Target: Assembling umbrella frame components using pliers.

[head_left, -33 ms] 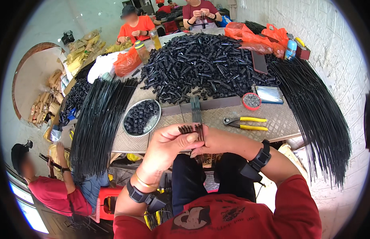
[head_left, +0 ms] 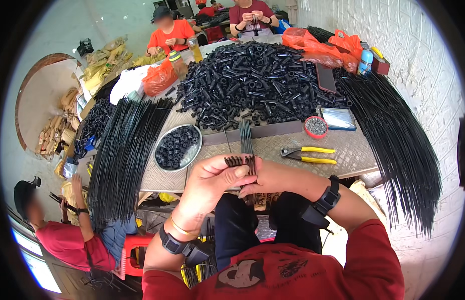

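Left hand and right hand grasp dark rods above the tabletop's near edge; pliers lie rightward beyond the fingers, open surface between.

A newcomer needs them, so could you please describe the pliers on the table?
Find the heap of black parts on the table. In front of its right half lie the pliers; yellow handles set them apart from the round red bowl nearby.
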A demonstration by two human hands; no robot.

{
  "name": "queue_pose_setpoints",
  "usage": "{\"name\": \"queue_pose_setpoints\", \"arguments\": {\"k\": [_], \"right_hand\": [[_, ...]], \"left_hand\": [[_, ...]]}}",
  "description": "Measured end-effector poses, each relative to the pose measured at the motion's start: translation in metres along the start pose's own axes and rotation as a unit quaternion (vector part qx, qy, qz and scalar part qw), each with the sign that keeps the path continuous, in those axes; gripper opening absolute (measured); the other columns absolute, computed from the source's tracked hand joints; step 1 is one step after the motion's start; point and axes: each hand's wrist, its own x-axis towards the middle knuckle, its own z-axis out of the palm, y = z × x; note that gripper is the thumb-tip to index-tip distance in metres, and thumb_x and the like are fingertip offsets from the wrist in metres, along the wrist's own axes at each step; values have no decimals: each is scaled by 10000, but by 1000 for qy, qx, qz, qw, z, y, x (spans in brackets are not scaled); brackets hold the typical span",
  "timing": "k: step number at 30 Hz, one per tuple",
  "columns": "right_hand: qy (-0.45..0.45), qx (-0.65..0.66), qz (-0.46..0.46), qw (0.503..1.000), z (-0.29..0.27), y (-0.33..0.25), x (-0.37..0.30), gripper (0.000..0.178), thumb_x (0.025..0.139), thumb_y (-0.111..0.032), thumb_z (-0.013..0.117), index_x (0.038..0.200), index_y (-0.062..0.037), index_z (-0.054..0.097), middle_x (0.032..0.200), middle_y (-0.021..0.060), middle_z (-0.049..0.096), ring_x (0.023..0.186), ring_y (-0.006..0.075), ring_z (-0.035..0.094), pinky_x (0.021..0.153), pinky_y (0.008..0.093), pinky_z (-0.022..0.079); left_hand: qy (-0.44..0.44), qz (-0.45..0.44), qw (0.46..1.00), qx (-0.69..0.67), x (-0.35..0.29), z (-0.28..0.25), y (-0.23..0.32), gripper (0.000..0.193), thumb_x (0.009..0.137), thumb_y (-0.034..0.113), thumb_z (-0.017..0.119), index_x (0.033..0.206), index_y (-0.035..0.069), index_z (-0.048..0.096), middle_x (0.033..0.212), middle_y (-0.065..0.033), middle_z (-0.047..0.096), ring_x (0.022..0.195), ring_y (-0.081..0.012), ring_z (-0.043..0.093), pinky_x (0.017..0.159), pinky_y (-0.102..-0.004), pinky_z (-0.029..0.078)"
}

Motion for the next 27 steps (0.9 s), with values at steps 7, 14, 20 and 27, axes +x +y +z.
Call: {"name": "queue_pose_setpoints", "arguments": {"k": [7,14,20,27], "right_hand": [[-9,-64,0,998,-10,-3,-7,543,813,-472,623,1031,24,585,818,183,618,771,369,614,672,436,475],[92,-121,64,986,-84,-40,-54,295,839,-111,523,1116,-39,594,951,140,609,833,318,608,724,405,485],[158,71,168,970,-108,-119,-49,304,835,21,497,1123,-55,558,894,122,616,696,293,604,634,341,487],[226,-131,-26,965,-97,-117,-43,190,826,-58,598,1013,-88,595,772,79,565,656,265,583,565,348,451]], "left_hand": [[20,18,999,-26,9,12,-2,246,897,57,570,1126,-31,593,1041,-137,638,973,-218,624,877,-366,521],[60,29,996,-56,6,11,2,242,888,68,594,1115,-15,602,1028,-113,654,962,-191,633,869,-337,526],[86,58,993,-56,4,11,2,195,878,36,581,1063,-20,602,1021,-188,633,984,-309,627,834,-417,551],[72,51,993,-73,-1,11,3,206,880,30,574,1076,-33,589,1042,-183,621,979,-304,626,831,-429,553]]}}
